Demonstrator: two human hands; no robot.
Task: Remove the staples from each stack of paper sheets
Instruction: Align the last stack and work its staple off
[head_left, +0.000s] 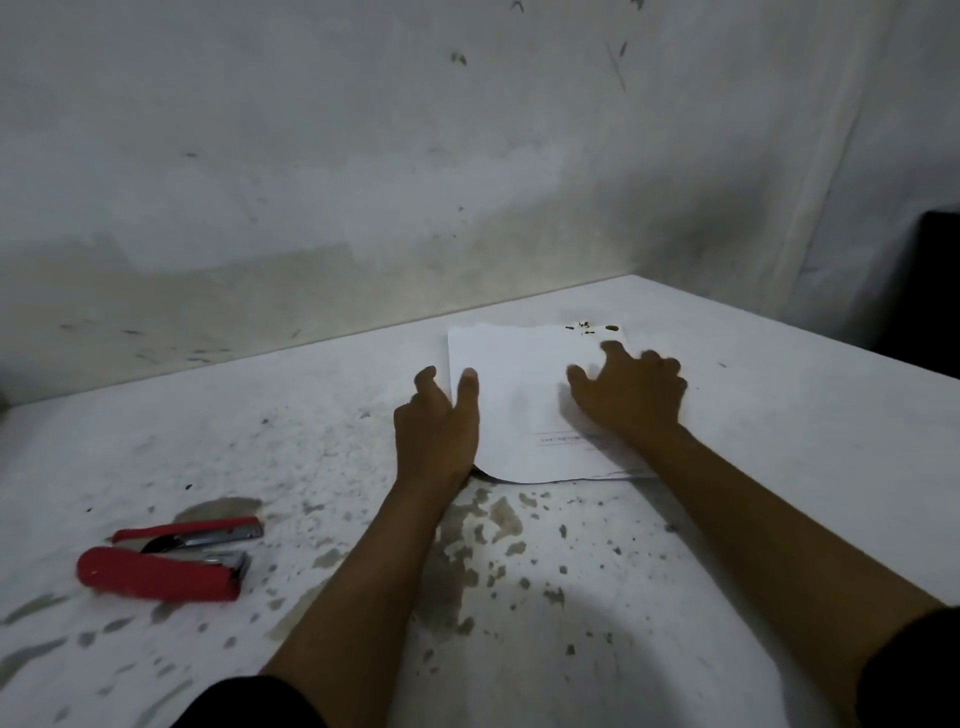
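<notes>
A stack of white paper sheets (519, 384) lies on the worn white table (779, 405), toward its far right. My left hand (439, 421) rests at the stack's left edge, thumb on the paper and a finger beside it. My right hand (631, 392) lies on the right part of the stack with fingers spread and curled, slightly blurred. Neither hand pinches anything that I can see. Several small dark bits, staples by the look of them (589, 327), lie just past the stack's far right corner.
A red stapler (166, 556), swung open, lies on the table at the near left. A stained wall (363, 182) rises right behind the table. A dark object (935, 291) stands past the table's right edge.
</notes>
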